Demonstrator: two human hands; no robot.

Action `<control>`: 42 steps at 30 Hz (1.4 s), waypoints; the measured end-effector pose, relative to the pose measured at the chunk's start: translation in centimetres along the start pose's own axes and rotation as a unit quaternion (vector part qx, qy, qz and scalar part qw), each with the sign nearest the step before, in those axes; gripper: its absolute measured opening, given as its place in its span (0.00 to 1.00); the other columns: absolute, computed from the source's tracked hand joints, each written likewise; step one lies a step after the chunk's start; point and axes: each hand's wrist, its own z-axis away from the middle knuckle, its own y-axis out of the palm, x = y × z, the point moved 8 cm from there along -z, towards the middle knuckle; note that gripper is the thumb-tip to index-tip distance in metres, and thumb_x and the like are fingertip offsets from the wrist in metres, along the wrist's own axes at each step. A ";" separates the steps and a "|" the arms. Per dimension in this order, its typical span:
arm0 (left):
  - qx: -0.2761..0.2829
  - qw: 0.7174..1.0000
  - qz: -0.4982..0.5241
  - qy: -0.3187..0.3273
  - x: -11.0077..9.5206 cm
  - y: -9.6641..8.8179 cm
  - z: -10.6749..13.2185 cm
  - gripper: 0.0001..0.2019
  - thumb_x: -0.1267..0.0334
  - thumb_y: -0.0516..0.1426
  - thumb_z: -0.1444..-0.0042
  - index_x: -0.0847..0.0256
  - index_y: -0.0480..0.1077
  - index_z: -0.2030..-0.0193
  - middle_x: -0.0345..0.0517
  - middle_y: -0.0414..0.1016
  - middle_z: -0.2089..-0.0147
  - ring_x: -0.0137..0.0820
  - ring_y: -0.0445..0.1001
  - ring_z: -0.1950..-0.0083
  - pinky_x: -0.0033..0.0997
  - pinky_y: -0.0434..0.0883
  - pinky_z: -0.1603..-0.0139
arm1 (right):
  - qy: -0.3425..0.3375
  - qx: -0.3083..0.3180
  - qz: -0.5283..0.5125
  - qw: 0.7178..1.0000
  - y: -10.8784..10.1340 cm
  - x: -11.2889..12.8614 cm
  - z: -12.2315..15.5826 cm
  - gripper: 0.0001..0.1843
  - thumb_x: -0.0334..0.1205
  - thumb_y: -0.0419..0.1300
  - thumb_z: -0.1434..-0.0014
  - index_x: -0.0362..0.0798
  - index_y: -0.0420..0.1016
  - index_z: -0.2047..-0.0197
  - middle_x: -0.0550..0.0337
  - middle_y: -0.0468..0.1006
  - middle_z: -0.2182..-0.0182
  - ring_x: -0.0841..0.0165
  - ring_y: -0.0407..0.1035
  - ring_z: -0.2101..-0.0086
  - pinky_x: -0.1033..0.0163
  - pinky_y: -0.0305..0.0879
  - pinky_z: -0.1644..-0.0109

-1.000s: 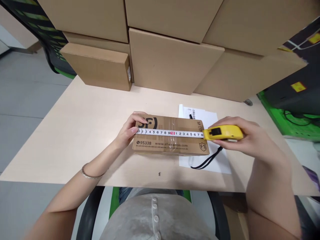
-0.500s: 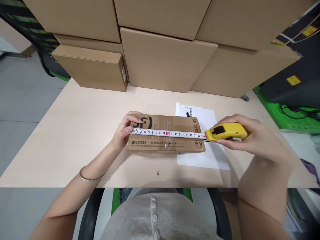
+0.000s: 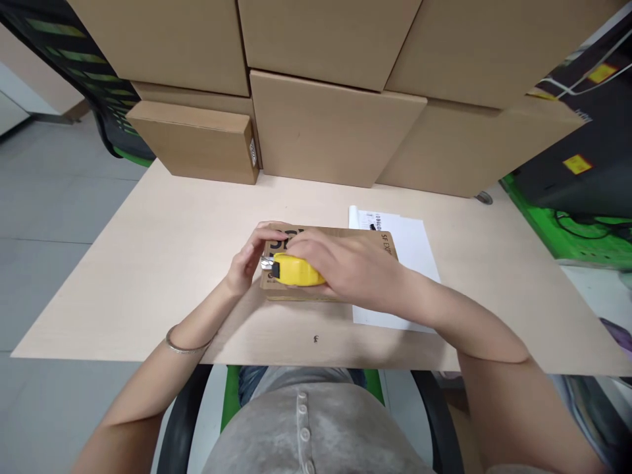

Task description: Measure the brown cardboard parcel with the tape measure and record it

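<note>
A small printed cardboard box [image 3: 379,247] lies flat before me, its long side across the desk. My left hand [image 3: 249,258] grips its left end, with fingers over the top edge. The thumb is close to the metal tip of the tape measure [image 3: 299,270]. This yellow tape measure is held in my right hand [image 3: 340,263], over the left part of the box. Only a short bit of its blade sticks out, at the box's left edge. My right hand and forearm hide much of the box top.
A white sheet of paper [image 3: 419,250] lies partly under the box. Large cartons [image 3: 330,131] stand stacked along the desk's back, with a smaller brown box [image 3: 212,148] at the left. A dark machine [image 3: 557,164] stands on green at the right.
My right hand has moved left with the tape measure, from beyond the box's right end to its left end. The blade that stretched across the box has run back into the case.
</note>
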 end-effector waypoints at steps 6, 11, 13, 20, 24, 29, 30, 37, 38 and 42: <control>0.093 0.993 -0.073 -0.022 -0.1 -1.8 0.4 0.26 0.44 0.58 0.38 0.47 0.76 0.36 0.51 0.77 0.43 0.49 0.71 0.41 0.54 0.70 0.36 | 0.252 -0.260 -0.171 0.916 -5.6 -5.8 9.8 0.21 0.55 0.74 0.42 0.57 0.73 0.52 0.59 0.82 0.60 0.63 0.76 0.68 0.59 0.72 0.70; 0.171 0.976 -0.135 -0.012 -1.7 -2.0 0.7 0.33 0.58 0.66 0.40 0.43 0.68 0.28 0.53 0.73 0.38 0.46 0.72 0.36 0.48 0.73 0.36 | 0.416 -0.323 -0.328 0.784 -2.8 -10.6 16.7 0.18 0.56 0.71 0.39 0.54 0.71 0.61 0.65 0.72 0.74 0.72 0.61 0.83 0.65 0.50 0.86; 0.173 0.971 -0.166 0.010 -2.7 -1.8 0.7 0.33 0.60 0.67 0.39 0.42 0.68 0.28 0.53 0.73 0.39 0.44 0.73 0.37 0.45 0.74 0.37 | 0.420 -0.286 -0.364 0.781 -1.2 -11.3 16.4 0.19 0.57 0.70 0.40 0.53 0.70 0.63 0.66 0.71 0.76 0.73 0.61 0.84 0.65 0.49 0.86; 0.177 0.943 -0.277 0.047 -6.3 4.5 2.9 0.41 0.39 0.71 0.48 0.36 0.67 0.28 0.43 0.66 0.55 0.36 0.70 0.57 0.35 0.76 0.60 | 0.340 -0.275 -0.414 0.798 -1.1 -13.8 10.4 0.20 0.58 0.68 0.44 0.53 0.66 0.69 0.69 0.63 0.82 0.75 0.52 0.87 0.65 0.44 0.87; 0.170 0.901 -0.380 0.124 -8.5 8.7 4.6 0.43 0.40 0.69 0.43 0.45 0.62 0.24 0.38 0.59 0.65 0.33 0.60 0.67 0.31 0.64 0.71 | 0.320 -0.225 -0.460 0.797 0.2 -15.1 8.0 0.20 0.57 0.67 0.45 0.52 0.67 0.71 0.69 0.64 0.83 0.77 0.49 0.88 0.65 0.40 0.86; 0.155 0.892 -0.394 0.160 -9.1 8.1 4.6 0.42 0.27 0.56 0.39 0.49 0.66 0.26 0.45 0.66 0.60 0.39 0.66 0.61 0.41 0.68 0.64 | 0.294 -0.260 -0.453 0.801 -0.9 -15.2 8.1 0.18 0.51 0.71 0.46 0.52 0.72 0.59 0.62 0.81 0.64 0.77 0.55 0.82 0.66 0.46 0.84; 0.139 0.904 -0.376 0.148 -8.8 7.3 4.0 0.41 0.27 0.51 0.37 0.49 0.66 0.26 0.49 0.68 0.56 0.42 0.68 0.56 0.45 0.71 0.57 | 0.281 -0.278 -0.435 0.809 -1.8 -14.9 8.0 0.19 0.50 0.73 0.47 0.53 0.71 0.58 0.62 0.82 0.60 0.76 0.58 0.80 0.67 0.48 0.83; -0.062 0.994 -0.060 -0.066 0.1 3.1 -3.5 0.34 0.31 0.41 0.30 0.49 0.78 0.42 0.50 0.73 0.34 0.49 0.64 0.27 0.55 0.58 0.24 | 0.112 -0.208 -0.200 0.951 -4.4 -8.4 2.0 0.20 0.49 0.76 0.48 0.54 0.77 0.55 0.61 0.82 0.59 0.63 0.77 0.61 0.57 0.72 0.56; -0.078 0.994 -0.006 -0.080 1.2 3.4 -4.3 0.35 0.29 0.43 0.33 0.52 0.79 0.46 0.51 0.76 0.36 0.50 0.64 0.27 0.54 0.59 0.23 | 0.078 -0.192 -0.170 0.963 -4.1 -7.4 0.9 0.18 0.48 0.75 0.46 0.53 0.77 0.55 0.61 0.83 0.58 0.62 0.77 0.60 0.56 0.73 0.53; -0.109 0.972 0.139 -0.153 4.4 4.9 -4.9 0.28 0.34 0.51 0.33 0.56 0.78 0.55 0.49 0.81 0.50 0.48 0.74 0.35 0.48 0.67 0.30 | 0.009 -0.150 -0.103 0.983 -2.7 -6.1 -1.6 0.12 0.41 0.71 0.42 0.51 0.78 0.55 0.57 0.84 0.57 0.61 0.78 0.58 0.56 0.71 0.52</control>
